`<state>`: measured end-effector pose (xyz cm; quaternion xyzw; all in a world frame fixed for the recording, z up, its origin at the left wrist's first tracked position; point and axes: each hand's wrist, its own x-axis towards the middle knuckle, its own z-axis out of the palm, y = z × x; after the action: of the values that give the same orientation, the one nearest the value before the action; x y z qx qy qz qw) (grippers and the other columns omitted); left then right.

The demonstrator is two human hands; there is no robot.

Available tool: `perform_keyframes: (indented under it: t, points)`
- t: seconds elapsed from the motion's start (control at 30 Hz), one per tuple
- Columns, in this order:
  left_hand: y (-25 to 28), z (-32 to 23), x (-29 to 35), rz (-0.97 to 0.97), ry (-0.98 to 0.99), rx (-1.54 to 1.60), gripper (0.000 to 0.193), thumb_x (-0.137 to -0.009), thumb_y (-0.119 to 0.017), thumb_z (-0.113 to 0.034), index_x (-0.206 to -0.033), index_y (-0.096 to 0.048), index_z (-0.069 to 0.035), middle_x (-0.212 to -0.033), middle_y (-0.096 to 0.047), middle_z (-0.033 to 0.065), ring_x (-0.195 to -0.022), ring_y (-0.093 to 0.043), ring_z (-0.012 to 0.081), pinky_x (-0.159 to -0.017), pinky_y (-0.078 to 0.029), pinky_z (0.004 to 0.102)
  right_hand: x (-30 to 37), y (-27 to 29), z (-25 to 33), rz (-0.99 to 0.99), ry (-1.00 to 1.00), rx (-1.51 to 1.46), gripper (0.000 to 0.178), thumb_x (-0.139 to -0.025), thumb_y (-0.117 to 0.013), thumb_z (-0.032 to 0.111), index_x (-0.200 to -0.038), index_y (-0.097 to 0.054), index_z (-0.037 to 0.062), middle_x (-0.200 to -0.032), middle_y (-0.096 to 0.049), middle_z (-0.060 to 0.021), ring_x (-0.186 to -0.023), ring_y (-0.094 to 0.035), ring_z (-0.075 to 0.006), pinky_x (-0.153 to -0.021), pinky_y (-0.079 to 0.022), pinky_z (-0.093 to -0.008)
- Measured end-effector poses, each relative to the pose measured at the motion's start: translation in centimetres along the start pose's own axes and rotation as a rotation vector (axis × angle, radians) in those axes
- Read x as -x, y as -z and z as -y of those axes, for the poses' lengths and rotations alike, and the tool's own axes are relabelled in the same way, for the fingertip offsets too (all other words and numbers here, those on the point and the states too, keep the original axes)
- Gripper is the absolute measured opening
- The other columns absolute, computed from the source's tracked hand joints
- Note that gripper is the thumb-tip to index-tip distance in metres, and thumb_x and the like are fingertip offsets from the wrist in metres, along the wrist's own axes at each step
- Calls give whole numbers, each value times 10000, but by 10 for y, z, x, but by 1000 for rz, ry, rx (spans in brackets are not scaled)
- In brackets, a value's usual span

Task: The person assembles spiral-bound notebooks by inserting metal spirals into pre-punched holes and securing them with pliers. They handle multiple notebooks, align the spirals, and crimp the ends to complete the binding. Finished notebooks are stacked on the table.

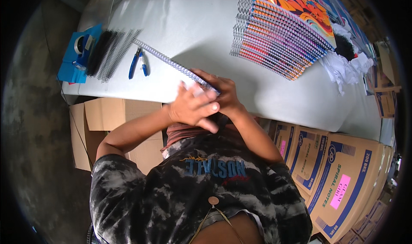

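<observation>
A long spiral binding coil (165, 60) slants from near the pliers down to my hands, over the table's front part. Its lower end runs along a thin edge, apparently of a notebook seen edge-on; most of that is hidden. My right hand (224, 91) is wrapped round this lower end from the right. From the left, my left hand (195, 105) lies against the coil with its fingers spread, slightly blurred. Blue-handled pliers (134, 64) and a blue-and-white tool (142, 64) rest left of the coil.
Loose coils (112, 50) lie at the left beside a tape dispenser (83, 50) on a blue sheet. Stacked spiral notebooks (283, 40) with colourful covers stand far right, crumpled paper (343, 68) beside them. Cardboard boxes (349, 158) stand below the table's right edge; an open carton (107, 113) sits lower left.
</observation>
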<state>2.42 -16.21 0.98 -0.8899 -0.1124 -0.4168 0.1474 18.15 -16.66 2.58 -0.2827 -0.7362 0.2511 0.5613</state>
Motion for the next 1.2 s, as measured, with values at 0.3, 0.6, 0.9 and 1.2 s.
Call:
perform_keyframes:
  t: [0.3, 0.6, 0.9, 1.2]
  points:
    - [21, -21, -30, 61, 495, 136, 899, -855, -471, -517, -1404, -27, 40, -1425, -23, 338, -1322, -24, 511, -1030, -49, 606, -9, -16, 4, -22, -21, -161, 589, -813, -571, 123, -1357, -351, 72, -1365, -368, -184, -1244, -384, -307, -1009, -341, -382]
    - [137, 13, -90, -220, 1387, 449, 174, -849, -628, -125, -929, -646, 29, -780, -647, 36, -690, -560, 56, -666, -457, 190, -103, 0, 80, 217, -137, 139, 322, -889, -515, 289, -981, -641, 6, -643, -628, -114, -594, -593, -235, -743, -456, -345]
    - [138, 53, -90, -139, 1146, 1068, 86, -762, -623, 1, -841, -591, -8, -738, -578, -4, -684, -538, 36, -600, -455, 193, -109, -7, 83, 68, -529, -300, 196, -644, -723, -70, -739, -561, -13, -744, -645, -83, -723, -622, -118, -660, -499, -243]
    - [127, 70, -137, -258, 776, -24, 559, -727, -748, -224, -1166, -481, -6, -962, -570, 139, -848, -565, 169, -798, -456, 315, -130, 33, 93, -481, -52, -400, 348, -775, -662, 18, -1067, -473, 29, -853, -528, -15, -742, -509, -87, -667, -456, -225]
